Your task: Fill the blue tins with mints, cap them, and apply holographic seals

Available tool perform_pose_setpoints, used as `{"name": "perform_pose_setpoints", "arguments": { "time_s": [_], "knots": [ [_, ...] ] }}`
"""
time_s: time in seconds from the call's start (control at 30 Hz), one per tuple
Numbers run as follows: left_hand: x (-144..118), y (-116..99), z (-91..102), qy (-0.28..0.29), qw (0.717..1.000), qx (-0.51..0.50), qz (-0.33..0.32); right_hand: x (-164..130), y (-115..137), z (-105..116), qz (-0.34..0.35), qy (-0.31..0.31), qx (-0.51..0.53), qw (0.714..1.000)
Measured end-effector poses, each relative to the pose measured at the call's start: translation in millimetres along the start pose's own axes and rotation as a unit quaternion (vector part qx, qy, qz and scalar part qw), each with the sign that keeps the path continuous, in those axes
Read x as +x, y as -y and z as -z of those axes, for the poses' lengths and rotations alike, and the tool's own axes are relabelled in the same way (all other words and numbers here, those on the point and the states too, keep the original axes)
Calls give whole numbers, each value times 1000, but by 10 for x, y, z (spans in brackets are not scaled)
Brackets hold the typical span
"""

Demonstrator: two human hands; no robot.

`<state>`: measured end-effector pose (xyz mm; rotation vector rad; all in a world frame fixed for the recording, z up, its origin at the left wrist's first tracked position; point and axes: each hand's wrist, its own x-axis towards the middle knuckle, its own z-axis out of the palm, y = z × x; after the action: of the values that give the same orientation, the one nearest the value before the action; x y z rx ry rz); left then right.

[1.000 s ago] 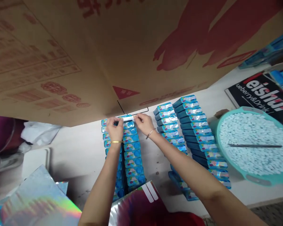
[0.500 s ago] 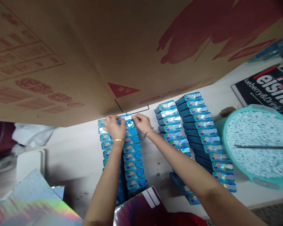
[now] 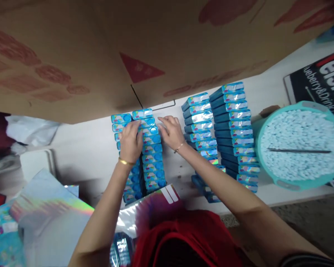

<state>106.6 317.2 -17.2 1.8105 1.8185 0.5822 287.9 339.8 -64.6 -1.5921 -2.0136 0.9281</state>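
The left hand [image 3: 130, 141] lay palm-down on the far end of two rows of small blue candy tins [image 3: 151, 155] laid on the white desk [image 3: 83, 155], fingers curled loosely over the tins, clasping none that could be seen; the right hand [image 3: 171, 132] rested just beside the right row, fingers spread and touching its edge, holding nothing; both wrists wore thin gold bangles. To the right stood two more rows of blue tins [image 3: 228, 129] on edge, and beyond them a teal basin [image 3: 302, 146] filled with pale tablets, a dark rod lying across them. A printed cardboard box [image 3: 128, 48] overhung the far side; holographic foil sheets [image 3: 50, 211] lay at the near left.
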Motion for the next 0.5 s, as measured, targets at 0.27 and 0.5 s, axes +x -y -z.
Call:
{"name": "perform_pose_setpoints", "arguments": {
  "time_s": [0.27, 0.5],
  "knots": [
    [-1486, -38, 243, 247, 966, -70, -35, -1308, 484, 285, 128, 287, -30, 949],
    [-1555, -112, -18, 192, 978, 3, -82, -1474, 241, 149, 67, 283, -31, 956]
  ]
}}
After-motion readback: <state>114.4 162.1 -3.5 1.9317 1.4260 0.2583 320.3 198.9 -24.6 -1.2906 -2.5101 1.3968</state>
